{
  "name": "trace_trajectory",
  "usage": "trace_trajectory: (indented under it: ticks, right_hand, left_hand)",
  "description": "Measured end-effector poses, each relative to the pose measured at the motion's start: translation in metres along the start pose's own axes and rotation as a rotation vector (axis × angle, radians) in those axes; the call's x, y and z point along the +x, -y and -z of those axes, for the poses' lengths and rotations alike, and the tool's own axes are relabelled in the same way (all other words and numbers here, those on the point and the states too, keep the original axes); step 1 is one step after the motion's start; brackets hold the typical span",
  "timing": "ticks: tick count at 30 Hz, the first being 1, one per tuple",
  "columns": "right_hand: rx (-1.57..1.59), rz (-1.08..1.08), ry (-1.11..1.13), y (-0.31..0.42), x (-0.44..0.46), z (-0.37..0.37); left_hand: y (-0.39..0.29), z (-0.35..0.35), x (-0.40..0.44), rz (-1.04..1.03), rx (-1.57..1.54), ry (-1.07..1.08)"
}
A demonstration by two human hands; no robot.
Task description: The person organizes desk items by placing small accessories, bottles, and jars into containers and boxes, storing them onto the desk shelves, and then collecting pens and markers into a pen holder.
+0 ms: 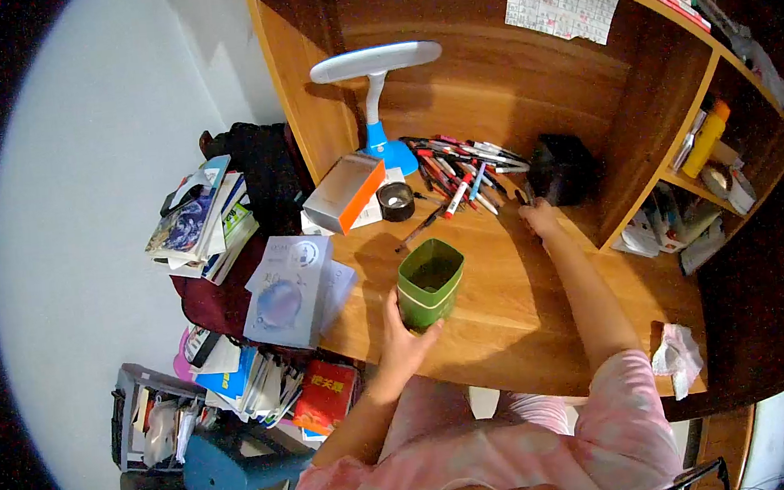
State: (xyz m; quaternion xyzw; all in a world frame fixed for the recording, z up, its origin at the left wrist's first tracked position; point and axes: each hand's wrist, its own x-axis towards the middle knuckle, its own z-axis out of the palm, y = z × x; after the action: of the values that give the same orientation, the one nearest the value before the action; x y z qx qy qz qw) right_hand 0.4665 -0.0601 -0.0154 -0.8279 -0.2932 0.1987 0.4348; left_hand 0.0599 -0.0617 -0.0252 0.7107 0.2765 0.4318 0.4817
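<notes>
My left hand [406, 341] is wrapped round the lower side of a green pen holder [433, 283], which is upright above the front of the desk. Its inside looks dark, and I see no pens in it. To the right, my right hand [539, 219] is closed at the edge of the pile, in front of a black box-shaped holder [563, 169]. A dark, slim thing at its fingertips looks like a pen [524, 197], partly hidden. Loose pens and markers [469, 173] lie heaped between the lamp and the black holder.
A white and blue desk lamp [376, 62] stands behind an orange-edged box [346, 193] and a roll of black tape [397, 201]. A white box [287, 290] lies at the desk's left edge. Books and a blue stool [235, 474] are at left; crumpled tissue [677, 358] lies at right.
</notes>
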Motion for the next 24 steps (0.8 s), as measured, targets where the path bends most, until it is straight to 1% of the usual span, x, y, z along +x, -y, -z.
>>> trace_trajectory:
  ticks: [3, 6, 9, 10, 12, 13, 15, 16, 19, 21, 22, 24]
  right_hand:
    - [0.643, -0.09, 0.087, 0.026, -0.053, 0.012]
    - [0.866, 0.044, 0.24, 0.064, -0.098, 0.018]
    - [1.06, 0.067, 0.29, 0.111, -0.142, 0.017]
    - [1.054, 0.063, 0.292, 0.134, -0.162, 0.02]
    - [1.037, 0.159, 0.415, 0.139, -0.17, 0.02]
    - [1.027, 0.208, 0.476, 0.142, -0.174, 0.02]
    - [1.055, 0.221, 0.491, 0.15, -0.182, 0.016]
    - [1.064, 0.23, 0.497, 0.152, -0.185, 0.014]
    - [1.114, 0.252, 0.552, 0.155, -0.191, 0.012]
    - [1.156, 0.281, 0.563, 0.152, -0.191, 0.001]
    - [1.145, 0.344, 0.602, 0.148, -0.188, -0.002]
    - [1.165, 0.353, 0.644, 0.144, -0.19, -0.004]
  left_hand:
    - [-0.006, -0.001, 0.003, -0.023, -0.015, 0.022]
    - [-0.004, -0.002, 0.003, -0.007, 0.048, 0.023]
    - [-0.005, -0.007, 0.003, 0.014, 0.017, 0.047]
    - [-0.006, -0.01, 0.003, 0.006, 0.049, 0.047]
    - [-0.009, -0.017, 0.002, -0.012, 0.113, 0.049]
    - [-0.012, -0.019, 0.001, 0.006, 0.095, 0.071]
    - [-0.023, -0.025, 0.002, 0.041, 0.059, 0.115]
    - [-0.04, -0.028, 0.001, 0.042, 0.073, 0.098]
    - [-0.035, -0.031, 0.003, 0.043, 0.117, 0.14]
    - [-0.029, -0.035, 0.004, -0.009, 0.12, 0.104]
    - [-0.027, -0.037, 0.004, -0.035, 0.121, 0.088]
    - [-0.029, -0.037, 0.003, -0.031, 0.104, 0.091]
